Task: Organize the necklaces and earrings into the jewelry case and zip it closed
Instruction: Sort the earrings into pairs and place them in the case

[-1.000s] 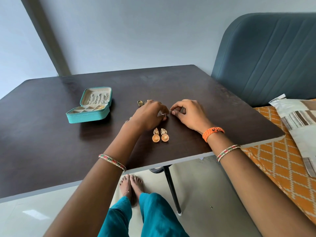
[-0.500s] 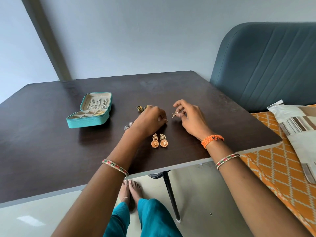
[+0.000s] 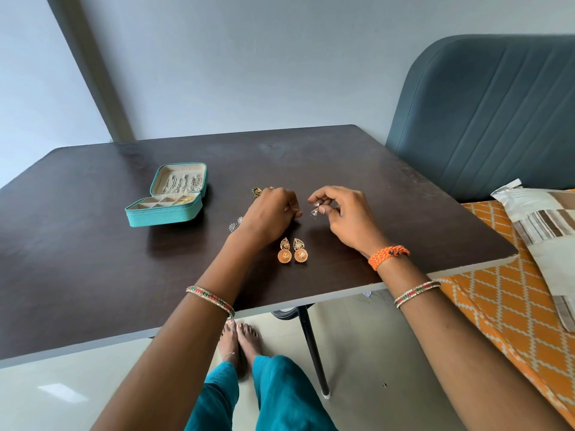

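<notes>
The teal jewelry case [image 3: 161,216] lies open at the left of the dark table [image 3: 93,259], its lid [image 3: 179,181] holding silver pieces and its tray divided into compartments. My right hand [image 3: 345,219] pinches a small silver triangular earring [image 3: 315,212] just above the table. Beside it, my left hand [image 3: 269,216] rests on the table with curled fingers; nothing shows inside it. A pair of gold dome earrings [image 3: 292,251] lies in front of my hands. Silver flower earrings [image 3: 235,224] sit by my left wrist, and dark gold earrings [image 3: 257,191] peek out behind that hand.
A blue-grey padded chair [image 3: 485,119] stands at the table's right rear. A striped pillow [image 3: 544,225] lies on an orange patterned cover [image 3: 497,306] to the right. The table's near edge runs close under my forearms.
My hands have separated: the right one lifted the triangular earring away to the right, while the left stayed curled on the table. The camera has tilted down slightly.
</notes>
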